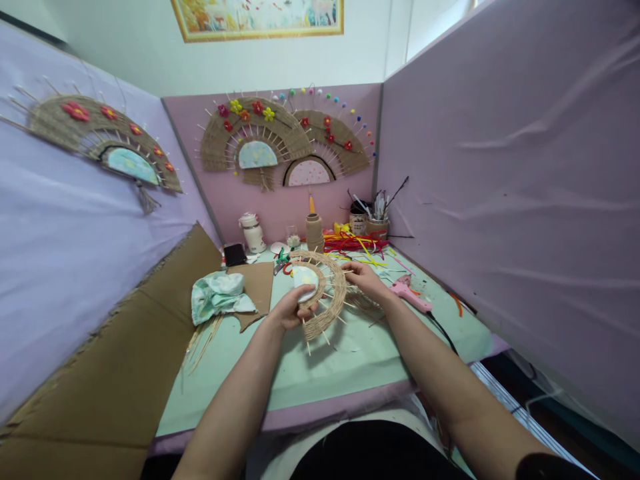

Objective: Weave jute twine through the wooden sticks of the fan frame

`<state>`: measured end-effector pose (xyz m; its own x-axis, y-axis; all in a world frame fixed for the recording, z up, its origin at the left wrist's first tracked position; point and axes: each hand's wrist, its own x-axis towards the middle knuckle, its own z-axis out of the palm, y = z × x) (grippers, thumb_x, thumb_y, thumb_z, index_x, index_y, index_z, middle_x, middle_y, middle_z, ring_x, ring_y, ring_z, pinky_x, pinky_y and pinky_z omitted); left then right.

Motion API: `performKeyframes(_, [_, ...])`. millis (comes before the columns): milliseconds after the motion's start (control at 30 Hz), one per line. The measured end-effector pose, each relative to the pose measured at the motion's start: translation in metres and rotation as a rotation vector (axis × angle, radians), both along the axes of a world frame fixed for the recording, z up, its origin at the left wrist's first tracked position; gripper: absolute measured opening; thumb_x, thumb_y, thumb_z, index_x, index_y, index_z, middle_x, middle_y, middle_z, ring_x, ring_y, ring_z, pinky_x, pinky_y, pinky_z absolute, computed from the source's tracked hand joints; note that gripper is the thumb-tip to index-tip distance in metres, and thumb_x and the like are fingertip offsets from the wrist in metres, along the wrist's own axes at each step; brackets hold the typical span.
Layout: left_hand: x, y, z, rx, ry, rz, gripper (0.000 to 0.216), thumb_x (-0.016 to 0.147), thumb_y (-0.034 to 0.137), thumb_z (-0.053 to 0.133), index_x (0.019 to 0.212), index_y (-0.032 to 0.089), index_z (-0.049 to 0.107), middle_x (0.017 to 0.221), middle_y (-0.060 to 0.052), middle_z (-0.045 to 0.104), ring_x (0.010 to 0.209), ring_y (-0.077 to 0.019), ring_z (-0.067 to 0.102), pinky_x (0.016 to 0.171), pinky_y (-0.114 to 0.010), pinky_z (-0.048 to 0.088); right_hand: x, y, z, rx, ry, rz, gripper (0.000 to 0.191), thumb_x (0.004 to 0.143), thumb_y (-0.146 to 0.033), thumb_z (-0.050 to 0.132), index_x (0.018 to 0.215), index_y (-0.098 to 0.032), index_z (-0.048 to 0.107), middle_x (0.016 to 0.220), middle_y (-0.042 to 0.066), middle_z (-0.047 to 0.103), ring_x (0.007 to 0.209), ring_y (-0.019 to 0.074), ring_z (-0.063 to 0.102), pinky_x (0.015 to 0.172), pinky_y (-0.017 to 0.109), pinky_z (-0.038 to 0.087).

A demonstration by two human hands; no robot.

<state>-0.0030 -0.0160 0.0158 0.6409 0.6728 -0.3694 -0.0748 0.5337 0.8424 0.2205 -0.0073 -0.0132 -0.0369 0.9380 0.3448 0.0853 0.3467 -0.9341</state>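
Note:
A small fan (325, 317) of woven jute twine on thin wooden sticks is held tilted above the table. Its half-round centre (304, 277) is pale with a light pattern. My left hand (295, 307) grips this centre, thumb in front and fingers behind. At the fan's right rim, the fingers of my right hand (367, 281) are closed together on the twine, though the strand itself is hard to see. A loose bundle of jute twine (365, 301) lies just below that hand. Stick ends poke out past the woven band.
Right of my hands lies a pink glue gun (413, 295) with its cord. Patterned cloth (220, 297) rests on cardboard (257, 287) at left. Behind stand a twine cone (314, 232), red and yellow pipe cleaners (355, 243), scissors (283, 263) and a white bottle (251, 232). Finished fans (255, 133) hang on the partitions.

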Motion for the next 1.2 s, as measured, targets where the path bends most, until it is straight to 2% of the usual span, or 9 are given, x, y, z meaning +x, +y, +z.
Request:
performKeyframes(133, [-0.011, 0.004, 0.004, 0.009, 0.020, -0.029, 0.031, 0.081, 0.035, 0.046, 0.081, 0.008, 0.061, 0.044, 0.000, 0.052, 0.025, -0.0009, 0.021, 0.031, -0.016, 0.017, 0.001, 0.002, -0.001, -0.005, -0.010, 0.002, 0.017, 0.068, -0.027, 0.060, 0.081, -0.017, 0.065, 0.077, 0.001, 0.063, 0.072, 0.0139, 0.055, 0.069, 0.027, 0.042])
performKeyframes(300, [-0.019, 0.005, 0.008, 0.052, 0.064, -0.035, 0.027, 0.079, 0.034, 0.048, 0.079, 0.010, 0.059, 0.044, 0.001, 0.052, 0.024, -0.0008, 0.019, 0.031, -0.016, 0.012, 0.002, 0.000, 0.000, -0.012, -0.055, -0.016, 0.023, 0.071, -0.038, 0.062, 0.078, -0.016, 0.064, 0.070, 0.001, 0.059, 0.063, 0.0124, 0.049, 0.060, 0.025, 0.038])
performKeyframes(667, [-0.026, 0.009, 0.006, 0.147, 0.165, -0.042, 0.024, 0.073, 0.037, 0.056, 0.071, 0.014, 0.052, 0.046, 0.000, 0.055, 0.025, -0.0007, 0.023, 0.033, -0.016, 0.013, 0.004, -0.002, 0.003, -0.043, -0.080, -0.030, 0.028, 0.070, -0.043, 0.062, 0.076, -0.016, 0.063, 0.060, -0.001, 0.054, 0.056, 0.0114, 0.045, 0.053, 0.025, 0.035])
performKeyframes(900, [-0.024, 0.007, 0.004, 0.202, 0.229, -0.021, 0.023, 0.073, 0.036, 0.057, 0.075, 0.015, 0.052, 0.047, -0.001, 0.055, 0.026, -0.0013, 0.025, 0.034, -0.016, 0.012, 0.003, 0.000, 0.000, -0.012, -0.132, -0.006, 0.025, 0.070, -0.040, 0.062, 0.075, -0.016, 0.064, 0.069, 0.002, 0.061, 0.064, 0.0135, 0.051, 0.058, 0.025, 0.039])
performKeyframes(1033, [-0.023, 0.006, 0.005, 0.213, 0.235, -0.031, 0.024, 0.072, 0.037, 0.058, 0.075, 0.014, 0.052, 0.047, -0.001, 0.055, 0.026, -0.0014, 0.025, 0.034, -0.016, 0.012, 0.003, 0.001, -0.002, -0.053, -0.116, 0.034, 0.026, 0.070, -0.042, 0.062, 0.074, -0.016, 0.064, 0.063, 0.001, 0.059, 0.057, 0.0116, 0.048, 0.053, 0.023, 0.036])
performKeyframes(1200, [-0.024, 0.005, 0.005, 0.236, 0.226, -0.069, 0.025, 0.073, 0.038, 0.057, 0.078, 0.013, 0.054, 0.046, -0.001, 0.056, 0.026, -0.0016, 0.024, 0.033, -0.017, 0.011, 0.003, 0.003, -0.006, -0.144, -0.059, 0.098, 0.028, 0.070, -0.044, 0.063, 0.075, -0.016, 0.064, 0.066, 0.001, 0.061, 0.051, 0.0091, 0.044, 0.048, 0.022, 0.032])
